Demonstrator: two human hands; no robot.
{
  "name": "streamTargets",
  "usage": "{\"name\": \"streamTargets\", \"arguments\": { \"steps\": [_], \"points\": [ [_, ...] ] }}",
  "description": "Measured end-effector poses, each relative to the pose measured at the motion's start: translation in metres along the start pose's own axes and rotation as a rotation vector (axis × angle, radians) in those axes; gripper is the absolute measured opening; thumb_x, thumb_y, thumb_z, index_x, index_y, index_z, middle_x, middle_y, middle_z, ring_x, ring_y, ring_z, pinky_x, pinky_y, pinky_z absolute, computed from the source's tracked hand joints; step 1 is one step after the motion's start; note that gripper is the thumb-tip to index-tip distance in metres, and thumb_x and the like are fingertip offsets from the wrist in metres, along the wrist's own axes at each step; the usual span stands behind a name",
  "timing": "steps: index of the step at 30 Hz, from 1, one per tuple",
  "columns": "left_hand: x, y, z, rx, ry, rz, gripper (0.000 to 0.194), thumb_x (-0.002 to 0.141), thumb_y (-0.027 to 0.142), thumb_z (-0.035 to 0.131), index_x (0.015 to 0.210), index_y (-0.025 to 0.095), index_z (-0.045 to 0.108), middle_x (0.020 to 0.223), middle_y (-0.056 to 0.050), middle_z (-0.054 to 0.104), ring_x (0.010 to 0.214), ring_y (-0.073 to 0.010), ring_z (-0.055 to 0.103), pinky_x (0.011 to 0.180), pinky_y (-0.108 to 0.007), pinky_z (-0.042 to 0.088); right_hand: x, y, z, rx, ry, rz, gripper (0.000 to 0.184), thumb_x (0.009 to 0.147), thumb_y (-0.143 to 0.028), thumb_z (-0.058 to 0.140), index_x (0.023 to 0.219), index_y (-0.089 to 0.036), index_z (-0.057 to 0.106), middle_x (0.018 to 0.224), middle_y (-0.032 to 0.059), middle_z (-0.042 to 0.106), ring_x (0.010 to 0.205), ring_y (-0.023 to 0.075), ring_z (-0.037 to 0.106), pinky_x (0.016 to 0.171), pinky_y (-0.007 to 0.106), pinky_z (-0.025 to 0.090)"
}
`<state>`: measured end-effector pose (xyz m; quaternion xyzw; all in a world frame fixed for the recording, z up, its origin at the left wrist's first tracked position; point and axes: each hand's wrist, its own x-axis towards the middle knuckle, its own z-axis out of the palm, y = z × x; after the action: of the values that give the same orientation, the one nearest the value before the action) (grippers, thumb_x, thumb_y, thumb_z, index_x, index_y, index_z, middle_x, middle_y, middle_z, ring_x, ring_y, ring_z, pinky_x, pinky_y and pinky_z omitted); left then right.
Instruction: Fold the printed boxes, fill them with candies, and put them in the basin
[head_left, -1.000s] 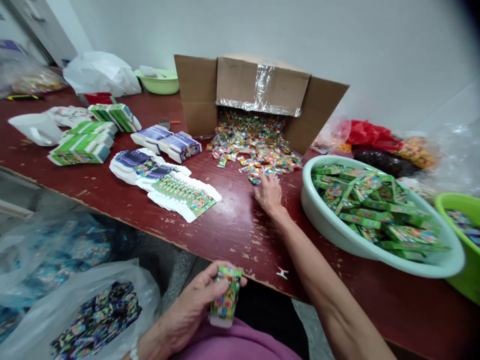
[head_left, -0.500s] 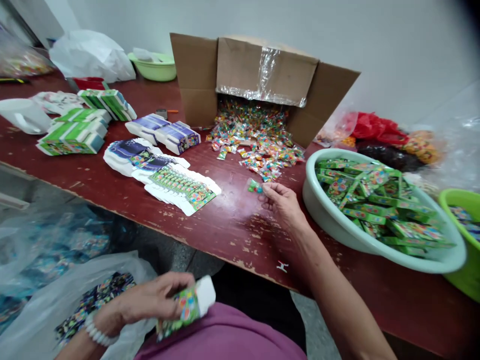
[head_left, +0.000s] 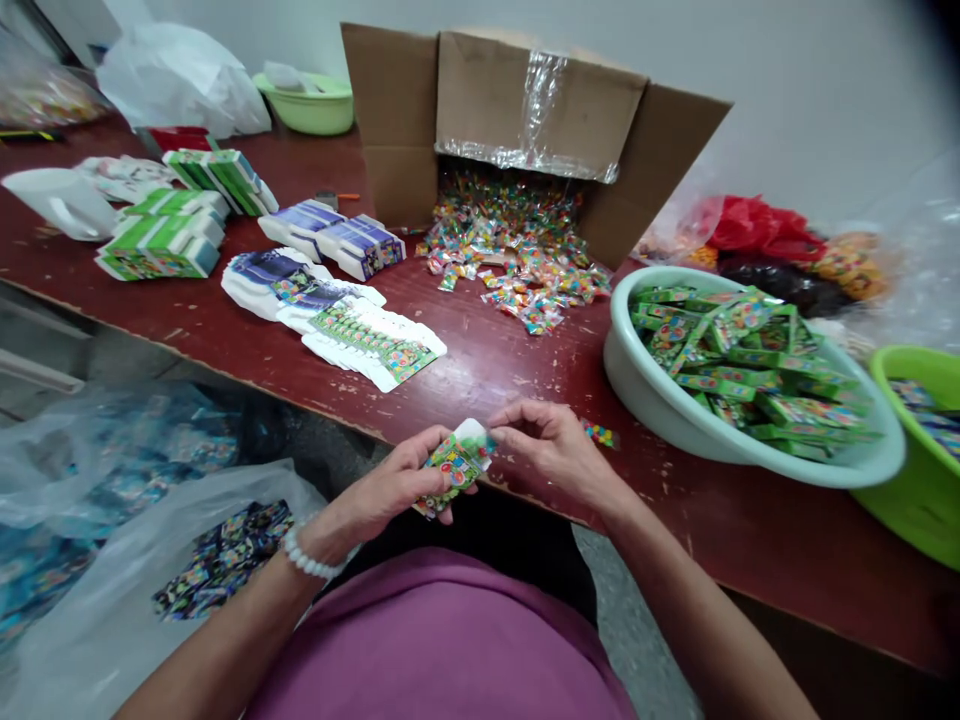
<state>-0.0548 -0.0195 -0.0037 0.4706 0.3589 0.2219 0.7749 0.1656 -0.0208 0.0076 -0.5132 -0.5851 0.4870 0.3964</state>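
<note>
My left hand (head_left: 409, 475) is wrapped round a small green printed carton (head_left: 450, 470), its white end flap up. Close against that end, my right hand (head_left: 544, 440) pinches a small clear candy packet (head_left: 480, 441), blurred and partly hidden by the flap and fingertips. Just beyond the right wrist, another candy packet (head_left: 600, 433) with coloured sweets shows at the table surface. Flattened green cartons (head_left: 375, 345) lie overlapped in a row to the left. Wrapped candies (head_left: 525, 275) spill out of a cardboard box (head_left: 536, 105) at the back.
To the right stands a pale blue basin (head_left: 622, 370) heaped with filled-looking green cartons (head_left: 750, 370), beside a lime green tub (head_left: 915, 500). Purple cartons (head_left: 337, 240) and stacked green cartons (head_left: 165, 235) sit left. A plastic bag (head_left: 97, 620) of dark packets lies below the table edge.
My right hand has come back from the table toward me with a candy packet. My left hand has risen with the carton, so both hands now meet at its end. The view has shifted slightly.
</note>
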Motion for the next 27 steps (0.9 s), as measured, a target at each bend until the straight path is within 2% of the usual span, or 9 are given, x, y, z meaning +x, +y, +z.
{"name": "streamTargets", "arguments": {
  "steps": [2, 4, 7, 10, 14, 17, 23, 25, 27],
  "points": [
    [0.001, -0.002, 0.005, 0.017, 0.008, 0.008, 0.032, 0.078, 0.019, 0.063, 0.110, 0.019, 0.062, 0.099, -0.005, 0.068, 0.092, -0.0199, 0.066, 0.061, -0.023, 0.055, -0.005, -0.003, 0.007, -0.103, 0.001, -0.093, 0.008, 0.083, -0.026, 0.071, 0.089, -0.021, 0.075, 0.078, 0.0012, 0.074, 0.068, 0.0157, 0.066, 0.065, 0.027, 0.048],
    [0.002, -0.003, 0.009, -0.028, 0.039, 0.017, 0.031, 0.077, 0.022, 0.065, 0.107, 0.018, 0.062, 0.090, -0.004, 0.069, 0.079, -0.0173, 0.065, 0.055, -0.021, 0.053, -0.008, -0.005, 0.012, -0.081, 0.004, -0.127, 0.011, 0.084, -0.027, 0.071, 0.094, -0.022, 0.073, 0.080, 0.0012, 0.075, 0.067, 0.0153, 0.066, 0.064, 0.027, 0.048],
    [0.004, -0.004, 0.015, -0.205, 0.150, 0.018, 0.036, 0.084, 0.044, 0.064, 0.107, 0.016, 0.064, 0.085, -0.007, 0.070, 0.073, -0.0197, 0.065, 0.048, -0.024, 0.053, -0.009, -0.005, 0.016, 0.151, 0.081, -0.047, 0.018, 0.085, -0.036, 0.072, 0.095, -0.021, 0.071, 0.083, 0.0021, 0.075, 0.072, 0.0156, 0.067, 0.067, 0.027, 0.050],
    [0.006, -0.003, 0.018, -0.311, 0.239, 0.004, 0.048, 0.086, 0.059, 0.059, 0.100, 0.014, 0.067, 0.081, -0.010, 0.070, 0.073, -0.0228, 0.066, 0.045, -0.025, 0.053, -0.008, 0.001, 0.017, 0.347, 0.172, 0.059, 0.031, 0.074, -0.040, 0.083, 0.094, -0.021, 0.068, 0.081, 0.0002, 0.072, 0.068, 0.0136, 0.064, 0.064, 0.025, 0.049],
    [0.007, -0.008, 0.018, -0.204, 0.226, 0.037, 0.050, 0.083, 0.060, 0.063, 0.095, 0.012, 0.071, 0.075, -0.010, 0.072, 0.065, -0.0195, 0.065, 0.044, -0.023, 0.052, -0.009, 0.004, 0.022, 0.472, 0.002, 0.224, 0.043, 0.066, -0.040, 0.088, 0.098, -0.020, 0.067, 0.082, -0.0004, 0.070, 0.064, 0.0118, 0.061, 0.057, 0.024, 0.049],
    [0.008, -0.013, 0.019, -0.135, 0.208, 0.074, 0.046, 0.081, 0.055, 0.068, 0.096, 0.012, 0.072, 0.072, -0.008, 0.072, 0.061, -0.0169, 0.063, 0.044, -0.021, 0.051, -0.010, 0.003, 0.029, 0.513, -0.075, 0.267, 0.046, 0.061, -0.041, 0.091, 0.093, -0.019, 0.067, 0.081, -0.0004, 0.069, 0.062, 0.0123, 0.062, 0.056, 0.025, 0.052],
    [0.011, -0.018, 0.025, -0.334, 0.275, 0.076, 0.036, 0.083, 0.051, 0.069, 0.091, 0.016, 0.069, 0.071, -0.004, 0.070, 0.057, -0.0169, 0.062, 0.040, -0.023, 0.052, -0.017, 0.008, 0.041, 0.431, 0.044, 0.093, 0.024, 0.084, -0.042, 0.075, 0.086, -0.019, 0.068, 0.071, -0.0018, 0.067, 0.053, 0.0103, 0.060, 0.053, 0.023, 0.048],
    [0.011, -0.017, 0.028, -0.433, 0.254, 0.020, 0.034, 0.085, 0.050, 0.068, 0.088, 0.016, 0.068, 0.069, -0.004, 0.069, 0.054, -0.0160, 0.062, 0.040, -0.024, 0.053, -0.020, 0.010, 0.041, 0.259, 0.155, -0.070, 0.016, 0.087, -0.036, 0.072, 0.085, -0.020, 0.072, 0.078, 0.0007, 0.071, 0.063, 0.0130, 0.065, 0.061, 0.025, 0.052],
    [0.011, -0.015, 0.030, -0.507, 0.226, -0.045, 0.036, 0.089, 0.051, 0.064, 0.086, 0.015, 0.068, 0.067, -0.005, 0.068, 0.050, -0.0150, 0.061, 0.041, -0.025, 0.054, -0.022, 0.009, 0.037, 0.069, 0.195, -0.249, 0.011, 0.090, -0.030, 0.069, 0.090, -0.022, 0.076, 0.090, 0.0033, 0.075, 0.078, 0.0162, 0.070, 0.075, 0.028, 0.055]
  ]
}}
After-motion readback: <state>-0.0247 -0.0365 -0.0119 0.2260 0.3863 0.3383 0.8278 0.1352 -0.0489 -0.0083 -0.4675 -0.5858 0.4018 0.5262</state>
